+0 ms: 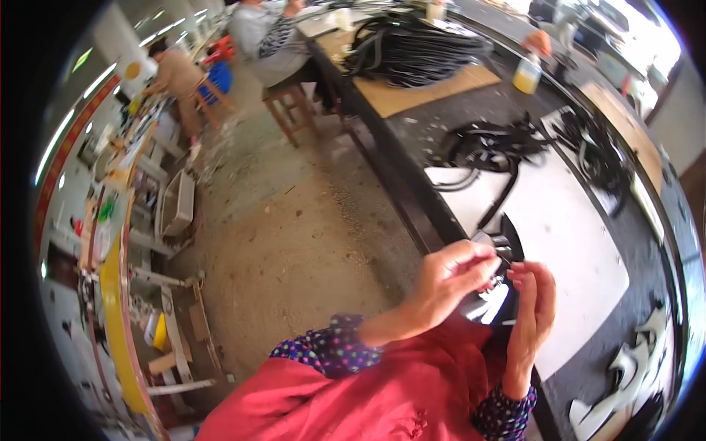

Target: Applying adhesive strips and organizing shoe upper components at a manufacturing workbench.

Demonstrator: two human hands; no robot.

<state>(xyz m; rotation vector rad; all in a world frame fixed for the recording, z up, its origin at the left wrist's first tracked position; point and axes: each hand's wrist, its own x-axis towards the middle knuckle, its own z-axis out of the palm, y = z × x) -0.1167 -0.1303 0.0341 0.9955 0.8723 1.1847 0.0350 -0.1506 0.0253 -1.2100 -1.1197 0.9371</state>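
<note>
Above the near edge of the table, both my hands are brought close together at a shiny black strip. My left hand pinches at it between thumb and fingers. Facing it, my right hand has its fingers bent and drawn together close to the left fingertips. What sits between the right fingers is too small to make out. Bright, glossy patches show below the fingertips. Just beyond lies a pile of loose black strips, one trailing toward my hands across a white sheet.
A large bundle of black strips rests on cardboard at the table's far end, near a bottle of yellow liquid. More black strips and white scraps lie rightward. A seated person is beside the table.
</note>
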